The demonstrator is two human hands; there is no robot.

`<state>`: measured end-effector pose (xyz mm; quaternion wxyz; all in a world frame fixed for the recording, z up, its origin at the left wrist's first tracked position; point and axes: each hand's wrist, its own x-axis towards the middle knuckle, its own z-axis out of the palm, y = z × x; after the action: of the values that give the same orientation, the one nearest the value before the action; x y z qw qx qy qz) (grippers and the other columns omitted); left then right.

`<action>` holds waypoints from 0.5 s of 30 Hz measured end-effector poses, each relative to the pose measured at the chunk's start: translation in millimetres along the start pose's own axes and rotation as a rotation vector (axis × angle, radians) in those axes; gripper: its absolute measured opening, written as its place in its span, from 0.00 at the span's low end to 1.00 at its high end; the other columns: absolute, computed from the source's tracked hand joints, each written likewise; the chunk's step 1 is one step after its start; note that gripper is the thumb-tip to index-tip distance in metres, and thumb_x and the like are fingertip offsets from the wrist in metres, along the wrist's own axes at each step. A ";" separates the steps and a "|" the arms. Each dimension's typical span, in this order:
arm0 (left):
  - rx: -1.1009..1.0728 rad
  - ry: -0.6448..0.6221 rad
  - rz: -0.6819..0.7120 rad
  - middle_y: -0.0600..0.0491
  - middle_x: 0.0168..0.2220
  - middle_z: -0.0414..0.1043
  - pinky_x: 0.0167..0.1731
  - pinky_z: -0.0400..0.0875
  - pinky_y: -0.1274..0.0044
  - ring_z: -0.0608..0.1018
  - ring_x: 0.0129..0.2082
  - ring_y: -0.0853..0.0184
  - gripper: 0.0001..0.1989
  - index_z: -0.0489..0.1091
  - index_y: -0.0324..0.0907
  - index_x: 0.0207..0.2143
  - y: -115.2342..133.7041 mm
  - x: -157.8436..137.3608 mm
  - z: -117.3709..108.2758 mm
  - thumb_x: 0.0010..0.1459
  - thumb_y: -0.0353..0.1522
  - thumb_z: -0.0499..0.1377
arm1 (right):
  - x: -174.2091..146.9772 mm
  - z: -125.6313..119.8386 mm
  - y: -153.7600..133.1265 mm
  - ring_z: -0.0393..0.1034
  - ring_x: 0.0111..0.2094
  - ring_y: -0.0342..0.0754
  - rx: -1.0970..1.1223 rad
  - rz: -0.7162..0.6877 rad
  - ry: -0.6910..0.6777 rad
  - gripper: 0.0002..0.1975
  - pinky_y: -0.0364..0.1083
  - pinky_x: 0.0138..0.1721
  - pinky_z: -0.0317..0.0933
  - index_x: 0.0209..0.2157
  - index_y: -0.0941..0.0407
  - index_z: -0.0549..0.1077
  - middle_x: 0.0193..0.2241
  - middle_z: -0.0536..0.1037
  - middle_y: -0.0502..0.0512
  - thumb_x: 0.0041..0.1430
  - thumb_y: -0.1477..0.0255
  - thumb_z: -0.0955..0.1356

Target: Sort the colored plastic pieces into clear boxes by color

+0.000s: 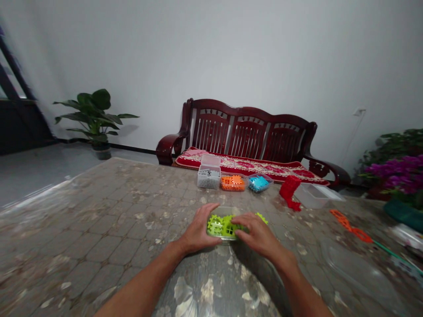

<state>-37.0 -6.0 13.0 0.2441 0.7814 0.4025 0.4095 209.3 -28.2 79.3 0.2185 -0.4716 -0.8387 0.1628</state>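
Observation:
A clear plastic box (228,210) stands on the table in front of me with lime-green toothed building pieces (216,226) in it. My left hand (201,225) grips the box by its left side, thumb at the near edge and fingers round the far corner. At the box's right side, the fingertips of my right hand (256,231) reach in and pinch a green building piece (228,227) with a windowed face. Another green piece (262,217) shows just behind that hand, partly covered by it.
Beyond stand boxes of grey pieces (209,177), orange pieces (233,182) and blue pieces (258,182). To the right are a red assembled shape (290,192), a clear box (312,196), an orange figure-shaped item (352,226) and a transparent lid (360,273). A wooden bench (247,136) lines the wall.

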 end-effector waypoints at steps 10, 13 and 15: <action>0.008 -0.013 -0.005 0.42 0.65 0.62 0.68 0.59 0.56 0.65 0.66 0.48 0.50 0.58 0.42 0.66 0.3 0.4 -1.0 0.40 0.30 0.73 | 1.1 7.5 11.2 0.73 0.54 0.53 0.035 -0.029 0.086 0.20 0.55 0.60 0.62 0.47 0.50 0.82 0.51 0.83 0.55 0.59 0.78 0.64; -0.001 -0.016 -0.014 0.42 0.65 0.61 0.68 0.58 0.55 0.65 0.66 0.48 0.50 0.58 0.43 0.66 1.9 0.7 -1.8 0.41 0.30 0.73 | -0.4 -3.7 29.7 0.74 0.54 0.54 0.013 0.130 0.232 0.19 0.56 0.60 0.63 0.47 0.52 0.82 0.50 0.83 0.57 0.58 0.75 0.64; -0.003 -0.014 -0.020 0.42 0.65 0.61 0.68 0.58 0.55 0.65 0.66 0.48 0.50 0.58 0.43 0.66 2.7 0.9 -2.2 0.41 0.29 0.72 | -3.5 -13.8 45.6 0.76 0.53 0.55 -0.032 0.277 0.316 0.20 0.55 0.58 0.65 0.49 0.53 0.81 0.49 0.83 0.58 0.59 0.72 0.64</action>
<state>-37.4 -6.6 16.5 0.2520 0.7800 0.4079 0.4021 250.9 -7.4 68.5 0.3151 -0.6053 -0.7239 0.1019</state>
